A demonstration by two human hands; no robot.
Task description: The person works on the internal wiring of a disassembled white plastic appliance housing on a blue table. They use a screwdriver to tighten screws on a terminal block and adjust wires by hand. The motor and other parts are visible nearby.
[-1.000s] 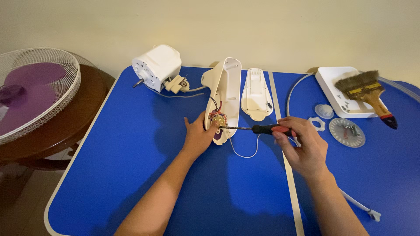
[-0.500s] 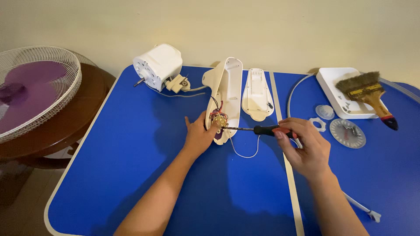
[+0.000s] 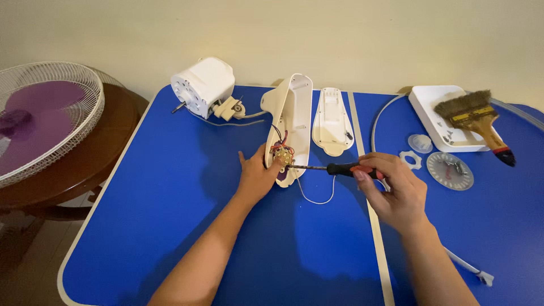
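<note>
My left hand (image 3: 256, 177) grips the lower end of an opened cream fan stand housing (image 3: 294, 119), where coloured wires and a small switch block show. My right hand (image 3: 394, 190) holds a red and black screwdriver (image 3: 340, 168) lying level, its tip at the switch block inside the housing. The housing's detached cream cover (image 3: 331, 120) lies just to its right. A white fan motor unit (image 3: 203, 85) sits at the far left of the blue table (image 3: 170, 198), joined to the housing by wires.
A white tray (image 3: 436, 122) at the back right carries a paintbrush (image 3: 476, 116). Small clear and white plastic fan parts (image 3: 447, 170) lie beside it. A white cable (image 3: 464, 263) trails right. A fan guard with purple blades (image 3: 39, 119) rests on a brown round table at left.
The screwdriver has stayed at the switch block while my right hand shifted slightly on its handle. My left hand keeps its hold on the housing.
</note>
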